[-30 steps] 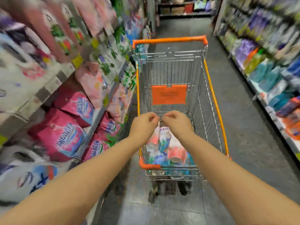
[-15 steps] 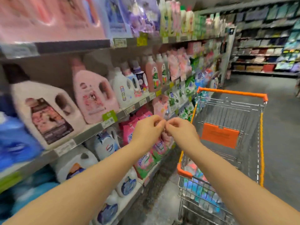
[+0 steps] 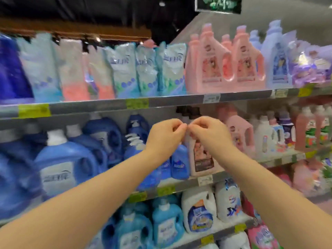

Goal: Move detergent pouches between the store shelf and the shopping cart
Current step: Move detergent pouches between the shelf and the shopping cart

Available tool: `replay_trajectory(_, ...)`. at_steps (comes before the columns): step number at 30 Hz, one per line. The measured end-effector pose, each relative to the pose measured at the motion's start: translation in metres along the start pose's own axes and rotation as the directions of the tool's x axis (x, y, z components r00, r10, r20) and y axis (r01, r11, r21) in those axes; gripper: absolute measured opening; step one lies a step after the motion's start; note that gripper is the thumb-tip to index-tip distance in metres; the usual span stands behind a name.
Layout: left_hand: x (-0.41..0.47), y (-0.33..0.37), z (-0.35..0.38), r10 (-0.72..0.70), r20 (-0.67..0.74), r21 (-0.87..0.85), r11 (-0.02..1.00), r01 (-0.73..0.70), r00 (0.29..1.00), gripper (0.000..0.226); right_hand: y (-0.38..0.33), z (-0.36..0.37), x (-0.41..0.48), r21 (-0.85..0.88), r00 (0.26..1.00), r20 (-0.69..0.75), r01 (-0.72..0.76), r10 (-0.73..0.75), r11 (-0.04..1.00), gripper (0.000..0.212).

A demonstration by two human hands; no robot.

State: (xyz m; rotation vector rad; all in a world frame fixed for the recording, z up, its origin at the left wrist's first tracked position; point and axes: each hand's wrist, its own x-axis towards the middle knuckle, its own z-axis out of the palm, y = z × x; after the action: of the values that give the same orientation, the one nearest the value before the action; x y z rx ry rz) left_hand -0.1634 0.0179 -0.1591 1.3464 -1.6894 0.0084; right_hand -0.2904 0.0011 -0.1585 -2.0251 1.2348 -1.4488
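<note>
The soft plastic detergent pouches (image 3: 124, 69), pale teal and white with a few pink-bottomed ones, stand upright in a tight row on the top grey metal shelf (image 3: 100, 106), filling it from its left end to its middle. Just to their right on the same shelf stand pink plastic jugs with handles (image 3: 210, 65). The middle shelf (image 3: 186, 184) carries blue plastic jugs (image 3: 59, 164) along its left half. In front of it the left hand (image 3: 165, 135) and right hand (image 3: 210, 133) are raised, fingertips meeting. Each grip is clenched, fingers curled, with nothing visible inside, well below the pouches.
</note>
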Motion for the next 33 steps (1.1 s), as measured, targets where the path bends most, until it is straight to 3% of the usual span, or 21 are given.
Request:
replay_trajectory(5,0.016,-0.064,-0.110,0.011,-0.124,0.111,0.994,0.003,0.992,0.026,-0.073,0.098,0.040,0.167,0.992,0.062,0.100,-0.112,0.981,0.022)
replay_trajectory(13,0.065,-0.128,-0.211,0.095,-0.121,0.398,0.917,-0.039,0.988,0.023,-0.152,0.183,0.110,0.229,0.936,0.173,0.265,-0.307,0.937,0.021)
replay_trajectory(19,0.120,-0.170,-0.241,0.012,-0.107,0.451,0.891,0.038,0.994,0.021,-0.166,0.213,0.182,0.074,0.846,0.317,0.428,-0.428,0.901,0.017)
replay_trajectory(23,0.165,-0.200,-0.259,-0.075,-0.147,0.496,0.857,0.139,0.986,0.023,-0.178,0.240,0.239,-0.079,0.802,0.440,0.484,-0.405,0.872,0.017)
replay_trajectory(26,0.188,-0.221,-0.272,-0.107,-0.165,0.538,0.823,0.181,0.980,0.037,-0.188,0.267,0.280,-0.144,0.796,0.485,0.481,-0.362,0.865,0.058)
replay_trajectory(28,0.201,-0.232,-0.280,-0.128,-0.196,0.561,0.798,0.218,0.972,0.046,-0.197,0.283,0.300,-0.112,0.798,0.473,0.474,-0.373,0.873,0.072)
replay_trajectory(30,0.210,-0.242,-0.286,-0.158,-0.215,0.563,0.786,0.255,0.964,0.055,-0.204,0.298,0.313,-0.069,0.802,0.490,0.426,-0.342,0.902,0.068)
replay_trajectory(32,0.217,-0.255,-0.291,-0.221,-0.210,0.553,0.776,0.302,0.952,0.062,-0.208,0.313,0.317,-0.014,0.805,0.530,0.321,-0.265,0.947,0.040)
replay_trajectory(33,0.220,-0.261,-0.293,-0.267,-0.200,0.552,0.764,0.333,0.943,0.065,-0.207,0.324,0.320,0.024,0.807,0.544,0.260,-0.231,0.965,0.035)
